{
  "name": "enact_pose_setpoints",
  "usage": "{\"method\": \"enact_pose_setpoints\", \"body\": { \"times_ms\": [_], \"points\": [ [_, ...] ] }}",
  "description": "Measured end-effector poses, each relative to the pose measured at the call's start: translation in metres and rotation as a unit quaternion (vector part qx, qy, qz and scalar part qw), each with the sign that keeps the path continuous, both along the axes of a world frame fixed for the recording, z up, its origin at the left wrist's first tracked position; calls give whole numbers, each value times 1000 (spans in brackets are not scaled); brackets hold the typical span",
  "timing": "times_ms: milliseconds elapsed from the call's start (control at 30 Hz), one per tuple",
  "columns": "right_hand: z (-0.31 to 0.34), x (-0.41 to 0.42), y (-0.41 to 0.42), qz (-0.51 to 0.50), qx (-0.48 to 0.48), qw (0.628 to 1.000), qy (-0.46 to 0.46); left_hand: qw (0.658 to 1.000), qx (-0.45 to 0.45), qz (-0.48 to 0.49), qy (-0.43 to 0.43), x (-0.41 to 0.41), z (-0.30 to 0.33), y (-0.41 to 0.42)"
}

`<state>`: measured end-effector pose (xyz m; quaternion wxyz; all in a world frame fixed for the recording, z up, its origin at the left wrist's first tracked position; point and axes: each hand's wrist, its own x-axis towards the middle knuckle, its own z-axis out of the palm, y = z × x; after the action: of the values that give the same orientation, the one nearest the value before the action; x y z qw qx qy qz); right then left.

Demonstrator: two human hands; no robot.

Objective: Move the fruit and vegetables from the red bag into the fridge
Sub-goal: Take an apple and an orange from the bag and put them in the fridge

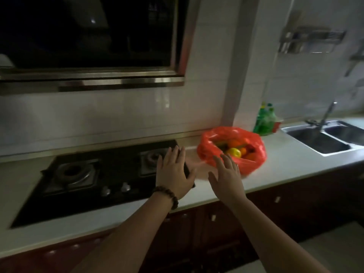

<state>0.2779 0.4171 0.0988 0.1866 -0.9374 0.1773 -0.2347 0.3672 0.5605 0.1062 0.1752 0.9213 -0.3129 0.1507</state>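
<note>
The red bag [254,158] lies open on the white counter [285,166], right of the stove. Inside it I see a yellow fruit [234,152], an orange fruit [235,143] and some darker produce. My right hand [226,177] is stretched out with fingers spread, its fingertips just in front of the bag's near rim, holding nothing. My left hand [174,172], with a bead bracelet at the wrist, hovers open over the stove's right corner, left of the bag. The fridge is out of view.
A black two-burner gas stove [88,178] sits in the counter at left, under a range hood [90,77]. Green bottles [265,121] stand behind the bag. A double steel sink [325,137] with a tap is at right. Dark red cabinets run below.
</note>
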Motion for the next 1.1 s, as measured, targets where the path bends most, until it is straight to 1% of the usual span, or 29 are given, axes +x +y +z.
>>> {"method": "enact_pose_setpoints", "body": {
  "times_ms": [100,233,367,600,733,867,1000,1100],
  "points": [
    [-7,-25,-55,-35,4,999,9,1000,-13,-23,7,-13,-10,-60],
    [-20,-48,-108,-56,-6,998,31,998,-4,-54,34,-30,-26,-122],
    [-31,-58,-147,-74,14,996,43,998,11,-56,42,-29,-34,-161],
    [-53,-52,-205,-87,46,993,65,997,15,-62,34,2,-50,-213],
    [-65,-36,-248,-94,59,991,79,996,10,-71,61,25,-71,-251],
    [-75,-4,-295,-93,55,989,97,994,-16,-70,88,59,-90,-297],
    [-87,44,-341,-59,30,988,143,989,-52,-62,128,100,-109,-347],
    [-96,80,-368,-26,39,983,177,985,-55,-51,155,129,-122,-381]
  ]
}}
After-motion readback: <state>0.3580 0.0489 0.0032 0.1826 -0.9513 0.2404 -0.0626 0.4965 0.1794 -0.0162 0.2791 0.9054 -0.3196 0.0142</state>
